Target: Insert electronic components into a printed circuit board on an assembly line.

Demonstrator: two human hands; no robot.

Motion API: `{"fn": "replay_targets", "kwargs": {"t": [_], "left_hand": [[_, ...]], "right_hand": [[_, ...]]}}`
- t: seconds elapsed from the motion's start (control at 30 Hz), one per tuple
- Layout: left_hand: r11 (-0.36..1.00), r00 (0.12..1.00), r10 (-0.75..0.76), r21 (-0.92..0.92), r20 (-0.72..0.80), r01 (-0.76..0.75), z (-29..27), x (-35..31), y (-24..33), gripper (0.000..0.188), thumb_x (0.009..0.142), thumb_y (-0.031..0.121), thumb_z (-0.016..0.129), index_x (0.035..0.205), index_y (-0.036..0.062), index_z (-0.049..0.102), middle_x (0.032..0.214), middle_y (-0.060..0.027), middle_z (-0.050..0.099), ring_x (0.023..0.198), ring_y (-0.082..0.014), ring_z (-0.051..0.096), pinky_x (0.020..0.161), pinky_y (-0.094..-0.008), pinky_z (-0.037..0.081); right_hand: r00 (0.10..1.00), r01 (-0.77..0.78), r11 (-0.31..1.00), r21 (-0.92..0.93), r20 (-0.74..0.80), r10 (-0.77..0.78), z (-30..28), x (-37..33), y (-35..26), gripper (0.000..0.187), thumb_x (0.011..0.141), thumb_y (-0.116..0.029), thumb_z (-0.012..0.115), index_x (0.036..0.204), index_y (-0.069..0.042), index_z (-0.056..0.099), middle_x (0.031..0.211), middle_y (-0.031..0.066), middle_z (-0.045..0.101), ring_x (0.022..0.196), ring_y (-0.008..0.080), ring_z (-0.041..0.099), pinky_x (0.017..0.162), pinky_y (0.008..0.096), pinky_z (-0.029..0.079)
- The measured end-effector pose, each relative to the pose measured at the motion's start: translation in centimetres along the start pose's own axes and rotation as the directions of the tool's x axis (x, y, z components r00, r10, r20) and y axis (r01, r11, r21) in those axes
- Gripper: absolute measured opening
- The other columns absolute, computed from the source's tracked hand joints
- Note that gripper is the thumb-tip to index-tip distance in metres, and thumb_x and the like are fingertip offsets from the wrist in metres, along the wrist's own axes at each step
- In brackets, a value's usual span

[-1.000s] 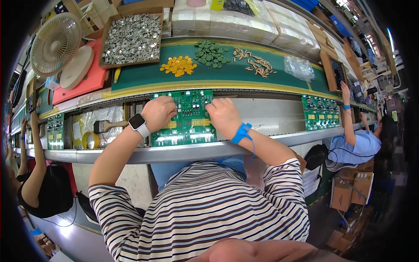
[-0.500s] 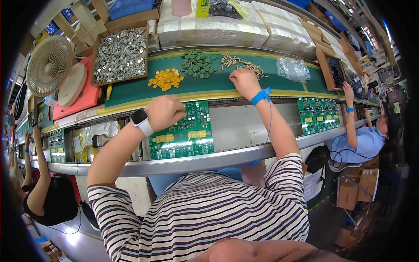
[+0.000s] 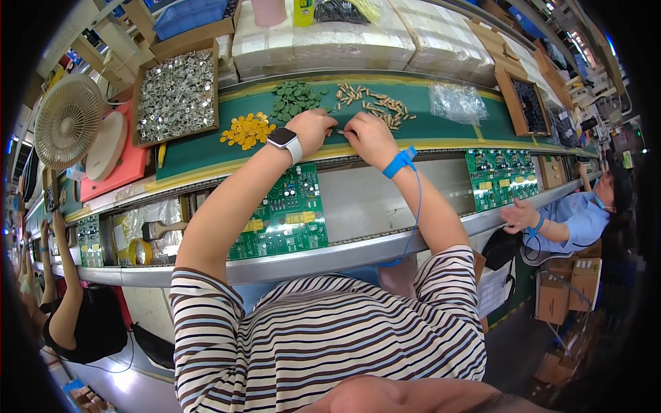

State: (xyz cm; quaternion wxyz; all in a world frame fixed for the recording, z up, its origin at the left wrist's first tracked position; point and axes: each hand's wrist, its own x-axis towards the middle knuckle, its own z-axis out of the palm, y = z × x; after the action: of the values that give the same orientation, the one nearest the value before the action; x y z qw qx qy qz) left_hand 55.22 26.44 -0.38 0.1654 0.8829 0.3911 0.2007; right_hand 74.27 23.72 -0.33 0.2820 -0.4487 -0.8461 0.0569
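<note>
My left hand [image 3: 313,131], with a watch on its wrist, and my right hand [image 3: 372,140], wearing a blue wrist strap, are close together over the green mat [image 3: 206,160]. Both have their fingers pinched. A tiny thin part shows between the fingertips, too small to name. Beyond my left hand lies a pile of green disc-shaped components [image 3: 295,98], with yellow disc-shaped components [image 3: 248,131] to its left. Small tan cylindrical components [image 3: 389,110] are scattered just past my right hand. A green circuit board [image 3: 292,213] on the rail is partly covered by my left forearm.
A cardboard box of small metal parts [image 3: 177,95] stands at the left, beside a fan [image 3: 69,124]. Clear plastic bags [image 3: 457,103] lie right. Another populated circuit board [image 3: 502,180] sits on the rail near a co-worker in blue [image 3: 575,220]. A brush [image 3: 164,229] lies at the left.
My left hand has moved from above the circuit board up and right to the mat. My right hand has shifted left and nearer, away from the tan components. The co-worker's hand has dropped.
</note>
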Motion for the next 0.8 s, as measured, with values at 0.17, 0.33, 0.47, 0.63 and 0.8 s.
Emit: {"fn": "replay_targets", "kwargs": {"t": [0.17,0.33,0.47,0.63,0.8], "left_hand": [[0.998,0.993,0.060,-0.020,0.099,-0.058,-0.8,0.1,-0.4,0.011,0.078,0.007,0.059,0.087,0.0059,0.063,0.085,-0.0110,0.058,0.081,-0.0307,0.059,0.071,-0.0391,0.049],[0.999,0.995,0.037,-0.030,0.096,-0.034,-2.5,-1.1,0.2,0.008,0.078,0.008,0.061,0.082,0.0018,0.060,0.084,-0.0119,0.060,0.079,-0.0312,0.059,0.069,-0.0376,0.048],[0.981,0.994,-0.104,-0.169,-0.045,0.095,-5.3,-4.2,1.6,0.015,0.079,0.014,0.066,0.081,0.0022,0.058,0.069,-0.0114,0.061,0.062,-0.0263,0.059,0.058,-0.0328,0.048],[0.891,0.942,-0.322,-0.367,-0.100,0.266,-8.2,-9.3,2.6,0.011,0.079,0.010,0.064,0.085,0.0013,0.059,0.071,-0.0113,0.062,0.062,-0.0192,0.063,0.056,-0.0287,0.049],[0.890,0.923,-0.349,-0.366,-0.165,0.271,-9.6,-12.9,1.7,0.016,0.079,0.004,0.061,0.095,0.0005,0.063,0.075,-0.0115,0.064,0.064,-0.0189,0.063,0.059,-0.0279,0.049]], "right_hand": [[0.999,0.005,0.997,-0.072,-0.041,-0.008,-0.2,0.0,-0.4,0.003,0.072,-0.006,0.061,0.073,-0.004,0.059,0.073,0.0102,0.057,0.071,0.0301,0.057,0.065,0.0394,0.047],[0.996,-0.064,0.998,0.011,-0.069,0.064,-0.7,0.1,-1.3,0.005,0.072,-0.005,0.060,0.077,-0.004,0.059,0.072,0.0104,0.059,0.069,0.0304,0.058,0.061,0.0390,0.048],[0.995,0.078,0.985,0.154,-0.066,-0.068,-1.5,-0.3,-4.3,0.009,0.072,-0.005,0.058,0.080,-0.006,0.059,0.076,0.0118,0.060,0.071,0.0307,0.059,0.062,0.0408,0.049],[0.987,0.102,0.922,0.372,0.076,-0.140,0.9,-1.0,-9.0,0.008,0.074,-0.006,0.057,0.082,-0.006,0.060,0.078,0.0115,0.061,0.073,0.0310,0.059,0.064,0.0413,0.048],[0.984,0.055,0.940,0.337,0.144,-0.109,2.5,-0.8,-10.2,0.008,0.076,-0.006,0.058,0.083,-0.006,0.062,0.079,0.0118,0.061,0.074,0.0315,0.060,0.066,0.0417,0.048]]}}
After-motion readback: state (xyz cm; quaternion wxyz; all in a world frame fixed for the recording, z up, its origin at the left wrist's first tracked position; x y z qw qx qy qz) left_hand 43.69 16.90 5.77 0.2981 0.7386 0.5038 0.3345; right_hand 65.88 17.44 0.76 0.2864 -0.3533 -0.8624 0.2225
